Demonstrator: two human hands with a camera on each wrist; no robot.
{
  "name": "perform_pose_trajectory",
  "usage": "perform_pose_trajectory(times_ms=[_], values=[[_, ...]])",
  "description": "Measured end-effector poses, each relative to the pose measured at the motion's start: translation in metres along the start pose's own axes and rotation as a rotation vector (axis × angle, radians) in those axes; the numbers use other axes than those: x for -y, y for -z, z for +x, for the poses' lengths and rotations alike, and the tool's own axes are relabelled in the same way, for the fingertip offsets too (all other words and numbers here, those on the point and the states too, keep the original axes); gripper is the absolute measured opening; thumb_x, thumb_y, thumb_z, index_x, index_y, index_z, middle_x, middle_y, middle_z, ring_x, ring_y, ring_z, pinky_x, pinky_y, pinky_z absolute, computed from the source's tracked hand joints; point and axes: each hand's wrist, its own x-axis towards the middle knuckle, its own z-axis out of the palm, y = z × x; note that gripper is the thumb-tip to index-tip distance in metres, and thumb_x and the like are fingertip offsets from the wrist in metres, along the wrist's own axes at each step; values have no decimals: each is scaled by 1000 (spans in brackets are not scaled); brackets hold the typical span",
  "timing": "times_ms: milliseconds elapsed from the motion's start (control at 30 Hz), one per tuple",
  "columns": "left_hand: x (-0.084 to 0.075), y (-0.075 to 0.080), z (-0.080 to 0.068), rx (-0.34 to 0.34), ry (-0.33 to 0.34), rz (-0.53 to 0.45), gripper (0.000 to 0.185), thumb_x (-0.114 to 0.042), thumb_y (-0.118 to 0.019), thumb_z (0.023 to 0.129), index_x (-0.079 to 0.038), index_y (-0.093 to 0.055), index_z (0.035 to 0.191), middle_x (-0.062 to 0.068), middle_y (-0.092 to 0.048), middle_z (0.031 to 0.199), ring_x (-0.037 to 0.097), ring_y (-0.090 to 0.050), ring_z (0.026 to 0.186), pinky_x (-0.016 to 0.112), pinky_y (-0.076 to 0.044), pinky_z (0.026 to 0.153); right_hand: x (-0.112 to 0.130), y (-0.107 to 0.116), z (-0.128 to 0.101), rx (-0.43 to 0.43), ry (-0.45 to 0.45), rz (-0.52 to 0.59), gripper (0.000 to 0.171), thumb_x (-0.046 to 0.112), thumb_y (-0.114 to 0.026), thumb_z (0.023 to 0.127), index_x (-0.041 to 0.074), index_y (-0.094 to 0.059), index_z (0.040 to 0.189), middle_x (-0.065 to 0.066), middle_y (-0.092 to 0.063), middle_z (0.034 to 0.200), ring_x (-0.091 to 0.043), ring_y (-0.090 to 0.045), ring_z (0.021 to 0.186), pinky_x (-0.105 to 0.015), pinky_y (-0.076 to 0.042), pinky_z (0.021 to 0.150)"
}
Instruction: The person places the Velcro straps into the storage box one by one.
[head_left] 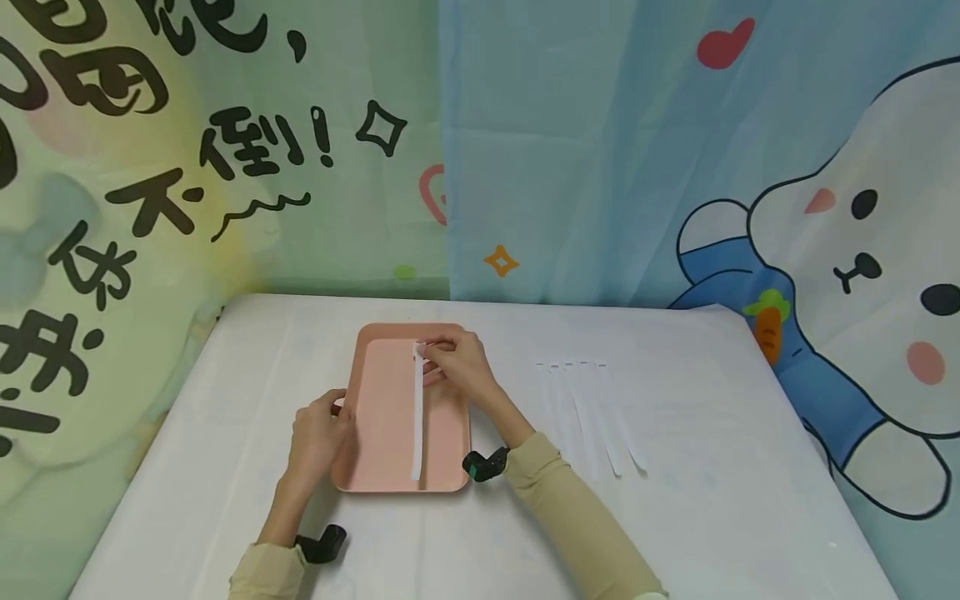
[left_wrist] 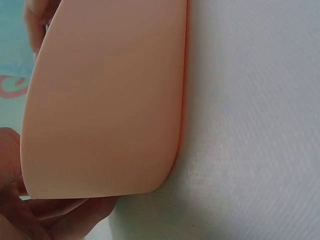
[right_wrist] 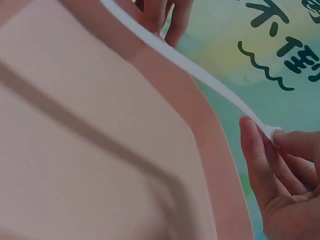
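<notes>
A long white paper strip (head_left: 418, 417) hangs over the pink tray (head_left: 382, 408), its shadow falling on the tray floor. My right hand (head_left: 459, 362) pinches the strip's far end between thumb and fingers near the tray's far side. In the right wrist view the strip (right_wrist: 170, 52) runs up and left from the right hand (right_wrist: 290, 175), and its pinched end looks folded or bunched. At the tray's left rim, my left hand (head_left: 318, 433) holds the edge. The left wrist view shows its fingers (left_wrist: 75, 220) partly hidden by the tray wall (left_wrist: 105, 110).
Several more white strips (head_left: 577, 400) lie side by side on the white table (head_left: 712, 467), right of the tray, with short marks at their far ends. Printed curtains (head_left: 555, 150) hang behind the table. Black wrist devices sit on both wrists.
</notes>
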Motion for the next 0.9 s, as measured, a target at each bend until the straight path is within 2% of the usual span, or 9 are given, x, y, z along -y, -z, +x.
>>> perform_pose_trajectory(times_ms=[133, 233, 367, 600, 900], values=[[0, 0, 0, -7, -13, 2, 37, -1, -59, 94, 10, -64, 129, 29, -74, 97, 24, -65, 64, 31, -49, 54, 0, -8, 4, 21, 20, 19, 20, 3, -66, 96, -6, -73, 113, -23, -75, 92, -50, -71, 83, -53, -60, 71], [0, 0, 0, -6, -18, -1, 37, -1, -59, 94, 11, -64, 128, 30, -74, 97, 23, -65, 62, 31, -48, 53, -2, -13, 7, 29, 29, 54, 19, 1, -66, 96, -7, -73, 111, -25, -75, 92, -45, -72, 76, -58, -59, 73], [1, -1, 0, -7, -13, -4, 37, -1, -59, 94, 11, -64, 129, 29, -74, 97, 22, -63, 61, 29, -47, 53, -5, -21, 10, 37, 10, 72, 20, 1, -65, 96, -8, -72, 113, -24, -75, 90, -37, -73, 72, -57, -59, 74], [2, 0, 0, -9, -14, -6, 36, -2, -59, 95, 10, -64, 128, 29, -74, 96, 22, -63, 60, 30, -47, 53, -8, -35, 13, 33, -73, 60, 22, 8, -66, 98, -3, -71, 117, -19, -75, 90, -53, -70, 86, -56, -59, 76], [3, -1, 2, -23, -15, -2, 35, -2, -60, 94, 10, -66, 127, 28, -74, 95, 26, -67, 65, 35, -52, 56, -16, -55, 20, 58, -72, 44, 21, 11, -68, 98, -2, -71, 114, -33, -72, 92, -56, -69, 82, -56, -59, 71]])
